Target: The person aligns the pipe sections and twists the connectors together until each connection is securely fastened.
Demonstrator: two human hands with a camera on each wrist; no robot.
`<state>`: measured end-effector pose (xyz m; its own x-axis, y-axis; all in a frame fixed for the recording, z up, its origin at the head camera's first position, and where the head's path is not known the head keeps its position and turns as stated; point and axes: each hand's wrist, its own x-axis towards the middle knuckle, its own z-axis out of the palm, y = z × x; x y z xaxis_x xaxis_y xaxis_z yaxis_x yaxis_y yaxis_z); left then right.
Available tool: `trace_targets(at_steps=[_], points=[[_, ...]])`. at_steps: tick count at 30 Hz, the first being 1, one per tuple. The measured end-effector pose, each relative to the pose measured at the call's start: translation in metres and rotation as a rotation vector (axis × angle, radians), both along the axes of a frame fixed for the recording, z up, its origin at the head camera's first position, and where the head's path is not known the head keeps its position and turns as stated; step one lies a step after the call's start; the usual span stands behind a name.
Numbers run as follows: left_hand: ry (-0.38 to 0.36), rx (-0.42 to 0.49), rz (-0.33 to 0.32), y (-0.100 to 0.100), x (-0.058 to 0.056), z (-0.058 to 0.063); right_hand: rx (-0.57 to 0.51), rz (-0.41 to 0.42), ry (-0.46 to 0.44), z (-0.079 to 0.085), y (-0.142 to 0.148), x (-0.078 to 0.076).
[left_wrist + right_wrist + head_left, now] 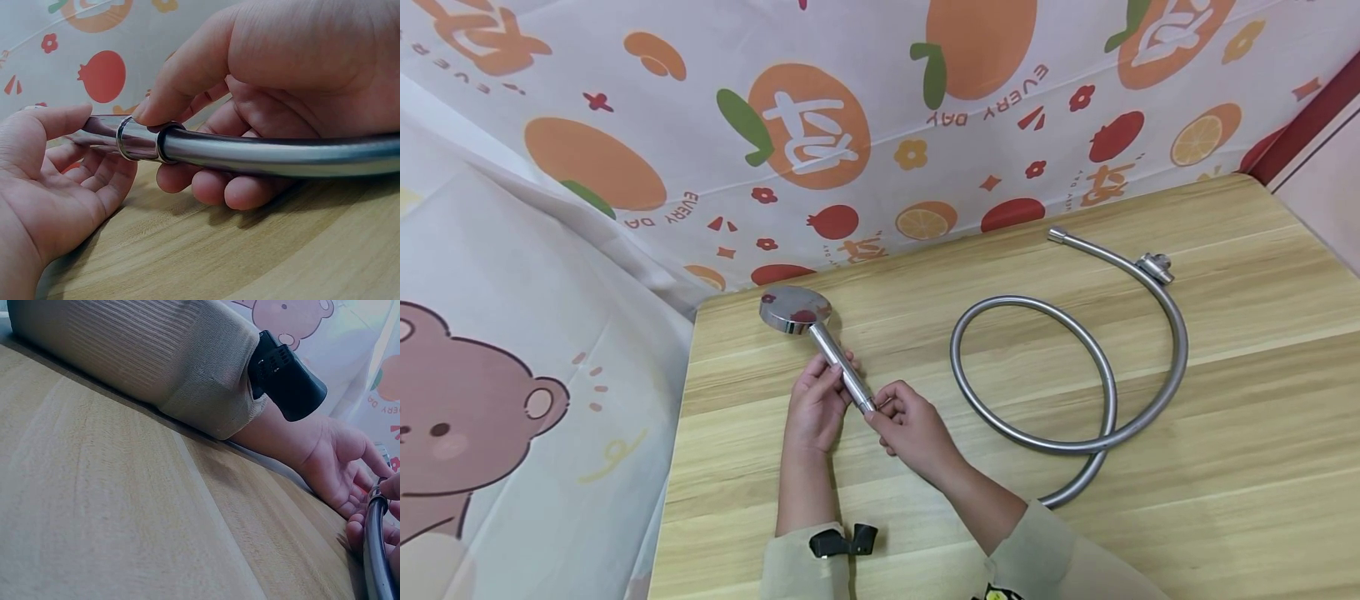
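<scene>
- Shower head (795,308) is near the far left corner of the table (1240,442), ahead of both hands and a little to their left; I cannot tell if it touches the wood.
- Its handle (830,345) makes a slanting line, from the round head down toward the right and toward the person.
- Left hand (820,404) is nearer to the round head; it pinches the handle lightly, thumb above and fingers below.
- Right hand (917,429) is at the lower end of the handle, half closed, with thumb on the metal collar (142,147) and fingers under the hose (275,153).
- Important relation: hose end and handle lie almost in one line, meeting at the collar. How firmly they are joined, I cannot tell.
</scene>
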<state>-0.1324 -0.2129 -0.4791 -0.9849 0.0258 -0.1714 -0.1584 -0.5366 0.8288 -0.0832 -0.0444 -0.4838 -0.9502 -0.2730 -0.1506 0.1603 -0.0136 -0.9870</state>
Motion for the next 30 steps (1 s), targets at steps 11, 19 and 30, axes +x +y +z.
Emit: trace_targets(at_steps=[11, 19, 30], points=[[0.0, 0.013, 0.001, -0.0004, 0.0003, -0.0007, 0.002, -0.001, -0.001, -0.0027, -0.0007, -0.0004], [-0.003, 0.005, 0.002, -0.0004, -0.0005, -0.0004, 0.001, 0.002, 0.002, -0.0013, -0.0001, -0.0006], [-0.006, 0.019, 0.0, 0.0001, 0.0006, 0.0006, 0.009, 0.003, -0.003, -0.0023, -0.0007, -0.001]])
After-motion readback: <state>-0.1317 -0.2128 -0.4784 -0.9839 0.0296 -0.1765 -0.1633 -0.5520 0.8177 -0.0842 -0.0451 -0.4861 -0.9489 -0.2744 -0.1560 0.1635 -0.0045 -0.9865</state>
